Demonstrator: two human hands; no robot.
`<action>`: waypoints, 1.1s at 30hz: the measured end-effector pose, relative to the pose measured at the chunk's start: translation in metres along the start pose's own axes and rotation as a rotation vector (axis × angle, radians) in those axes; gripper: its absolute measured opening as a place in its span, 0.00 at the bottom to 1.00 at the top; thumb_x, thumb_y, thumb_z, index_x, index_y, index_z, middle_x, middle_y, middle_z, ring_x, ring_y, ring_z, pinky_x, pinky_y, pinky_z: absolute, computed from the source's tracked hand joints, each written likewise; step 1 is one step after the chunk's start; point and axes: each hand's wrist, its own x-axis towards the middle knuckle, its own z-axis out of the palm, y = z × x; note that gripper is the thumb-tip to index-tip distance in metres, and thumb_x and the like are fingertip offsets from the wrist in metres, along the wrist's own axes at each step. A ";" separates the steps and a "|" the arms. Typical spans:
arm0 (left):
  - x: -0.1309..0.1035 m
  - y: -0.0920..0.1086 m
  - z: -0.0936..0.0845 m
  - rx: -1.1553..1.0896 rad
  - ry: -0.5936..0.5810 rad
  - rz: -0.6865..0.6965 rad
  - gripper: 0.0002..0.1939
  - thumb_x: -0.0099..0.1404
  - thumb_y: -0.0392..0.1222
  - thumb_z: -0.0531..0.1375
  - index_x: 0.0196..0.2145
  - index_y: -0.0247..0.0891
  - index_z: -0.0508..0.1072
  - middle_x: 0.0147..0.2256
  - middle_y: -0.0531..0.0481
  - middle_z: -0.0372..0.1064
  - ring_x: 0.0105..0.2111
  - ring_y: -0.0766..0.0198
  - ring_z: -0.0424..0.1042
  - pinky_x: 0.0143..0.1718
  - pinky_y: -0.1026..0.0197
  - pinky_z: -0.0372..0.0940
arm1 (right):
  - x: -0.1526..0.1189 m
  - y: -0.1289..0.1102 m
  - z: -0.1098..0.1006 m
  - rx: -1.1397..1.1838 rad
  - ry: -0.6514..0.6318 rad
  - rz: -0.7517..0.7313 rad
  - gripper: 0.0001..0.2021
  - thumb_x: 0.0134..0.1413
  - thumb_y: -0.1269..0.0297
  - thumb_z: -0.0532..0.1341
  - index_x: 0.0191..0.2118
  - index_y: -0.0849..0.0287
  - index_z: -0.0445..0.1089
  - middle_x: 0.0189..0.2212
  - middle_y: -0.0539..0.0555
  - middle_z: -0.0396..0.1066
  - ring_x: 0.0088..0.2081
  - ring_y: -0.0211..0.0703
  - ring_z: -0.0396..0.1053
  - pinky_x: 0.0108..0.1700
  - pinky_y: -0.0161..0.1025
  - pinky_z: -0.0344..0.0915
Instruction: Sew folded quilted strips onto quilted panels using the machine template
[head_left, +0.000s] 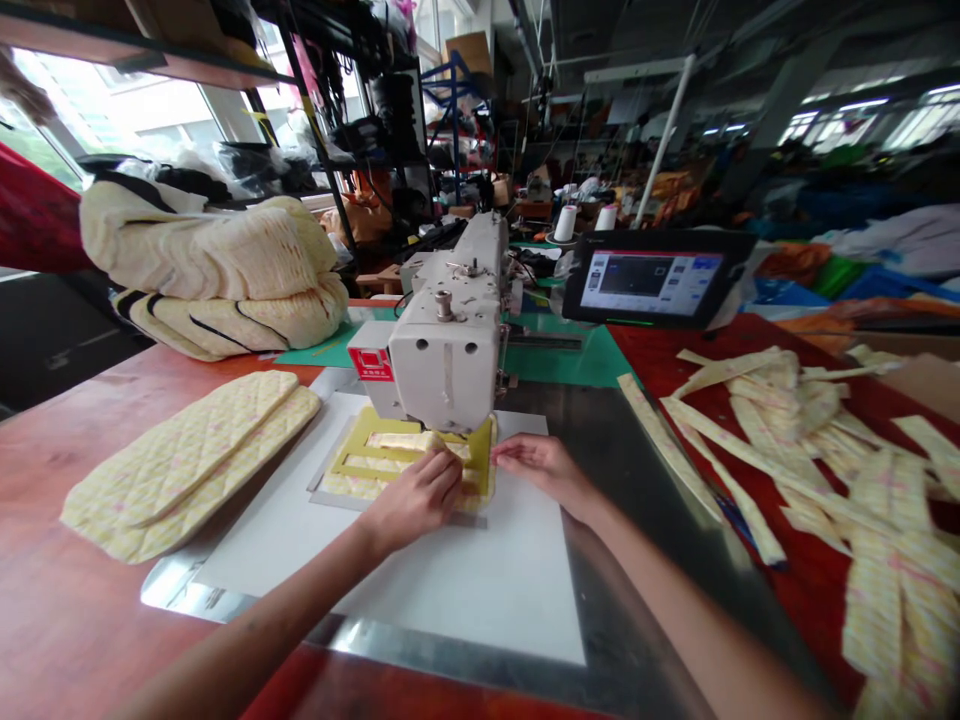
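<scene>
A yellow slotted template [352, 447] lies over quilted fabric on a white sheet [480, 590], below the head of a sewing machine [448, 350]. My left hand [424, 495] is closed, its fingers pinching a pale fabric strip [401, 440] above the template's slots. My right hand [544, 468] rests just right of the template's edge, fingers stretched out and slightly apart, with nothing visible in them.
Quilted yellow pieces [187, 455] are stacked at the left, with bundled pieces [217, 260] behind. A lit control screen [652, 280] stands at the back right. Loose yellow strips [795, 440] pile up on the red tabletop [660, 350] at the right.
</scene>
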 end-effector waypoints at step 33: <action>-0.005 -0.015 0.028 -0.045 -0.103 -0.173 0.15 0.75 0.31 0.51 0.53 0.30 0.73 0.45 0.36 0.74 0.45 0.50 0.72 0.46 0.49 0.71 | 0.002 0.013 0.004 -0.137 0.014 -0.085 0.18 0.54 0.47 0.69 0.37 0.59 0.80 0.35 0.55 0.81 0.37 0.46 0.78 0.45 0.44 0.74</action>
